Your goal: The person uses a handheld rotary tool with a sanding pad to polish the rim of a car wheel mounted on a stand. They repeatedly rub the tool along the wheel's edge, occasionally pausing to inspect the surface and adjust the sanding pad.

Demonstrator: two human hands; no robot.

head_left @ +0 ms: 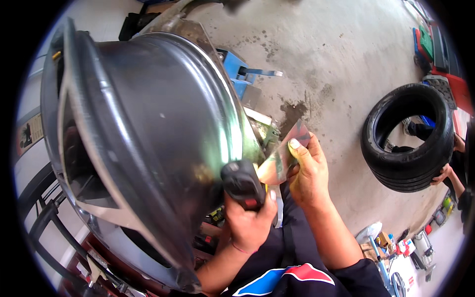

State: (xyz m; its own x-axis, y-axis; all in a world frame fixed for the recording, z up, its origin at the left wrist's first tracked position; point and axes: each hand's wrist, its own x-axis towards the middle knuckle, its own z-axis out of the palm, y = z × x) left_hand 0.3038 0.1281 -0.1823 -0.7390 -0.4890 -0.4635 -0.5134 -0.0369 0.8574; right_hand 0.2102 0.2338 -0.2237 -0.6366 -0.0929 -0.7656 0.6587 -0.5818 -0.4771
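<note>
A large black wheel rim without a tyre fills the left side, its spoked face turned left. My left hand is wrapped round a black handheld tool with a red patch, close to the rim's edge; its working end is hidden. My right hand pinches a thin, bent, reddish-brown sheet between thumb and fingers, just right of the tool. The sheet's exact kind is unclear. A whitish-green glow lies along the rim's right lip.
At the right another person's hand holds a black tyre upright. A blue machine part with a lever stands behind the rim. Black metal bars are at lower left, and assorted supplies lie at lower right.
</note>
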